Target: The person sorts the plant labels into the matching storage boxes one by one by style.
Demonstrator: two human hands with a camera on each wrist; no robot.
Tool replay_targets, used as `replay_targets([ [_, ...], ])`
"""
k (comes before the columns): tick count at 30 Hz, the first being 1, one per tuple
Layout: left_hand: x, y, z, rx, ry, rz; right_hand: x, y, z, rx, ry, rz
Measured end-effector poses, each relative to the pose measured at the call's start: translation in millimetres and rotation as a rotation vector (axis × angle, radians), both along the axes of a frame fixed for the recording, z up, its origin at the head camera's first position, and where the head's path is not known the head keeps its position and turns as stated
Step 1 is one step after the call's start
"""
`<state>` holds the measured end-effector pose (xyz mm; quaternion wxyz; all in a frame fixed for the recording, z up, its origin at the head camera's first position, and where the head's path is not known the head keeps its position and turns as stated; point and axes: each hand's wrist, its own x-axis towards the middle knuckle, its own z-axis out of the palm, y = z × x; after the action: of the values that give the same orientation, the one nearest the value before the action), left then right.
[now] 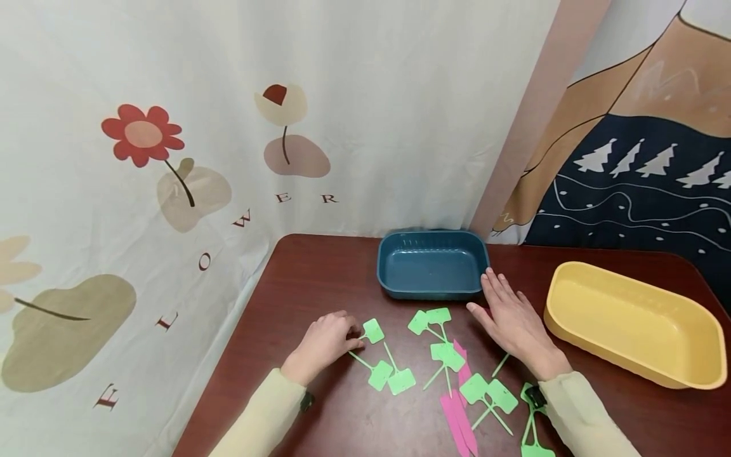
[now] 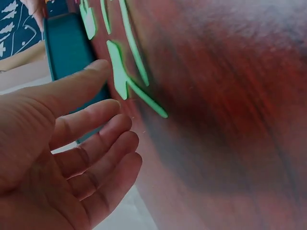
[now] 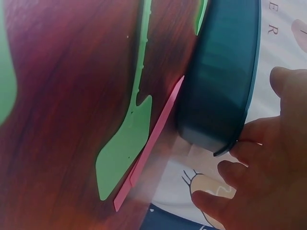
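My left hand (image 1: 323, 344) is low over the left part of the table, fingers loosely bent and holding nothing. Just beyond its fingertips lies a green plant label (image 1: 374, 331), and two more green labels (image 1: 402, 381) lie nearby. The left wrist view shows the thumb close to a green label (image 2: 118, 72), with no label between the fingers. With fingers extended, my right hand (image 1: 516, 325) reaches the near right corner of a dark blue plastic bin (image 1: 434, 296). In the right wrist view its fingertips (image 3: 247, 152) are right at the bin's rim.
Several green labels (image 1: 502, 397) and pink strip-like labels (image 1: 454, 419) lie scattered across the middle and near side of the brown table (image 1: 320, 279). A yellow bin (image 1: 628, 324) stands at the right. Behind the table hangs a printed curtain (image 1: 400, 127).
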<state>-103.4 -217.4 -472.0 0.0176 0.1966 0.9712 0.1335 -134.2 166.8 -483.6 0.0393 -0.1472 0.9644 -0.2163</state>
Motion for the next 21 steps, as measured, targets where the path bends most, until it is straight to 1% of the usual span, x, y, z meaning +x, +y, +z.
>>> replay_targets([
  [3, 1.1, -0.8, -2.2, -0.024, 0.007, -0.039, -0.3, 0.0, -1.4, -0.004, -0.004, -0.002],
  [7, 0.8, -1.7, -5.0, -0.028, 0.027, -0.062, -1.8, -0.8, -3.5, -0.001, -0.002, 0.001],
  [16, -2.6, -0.5, -8.8, -0.041, 0.103, -0.084, -3.1, -1.2, -3.6, 0.006, -0.001, -0.002],
  [21, -3.9, 1.9, -10.1, -0.073, 0.145, -0.069, -2.3, -0.8, -4.4, 0.009, -0.003, -0.009],
])
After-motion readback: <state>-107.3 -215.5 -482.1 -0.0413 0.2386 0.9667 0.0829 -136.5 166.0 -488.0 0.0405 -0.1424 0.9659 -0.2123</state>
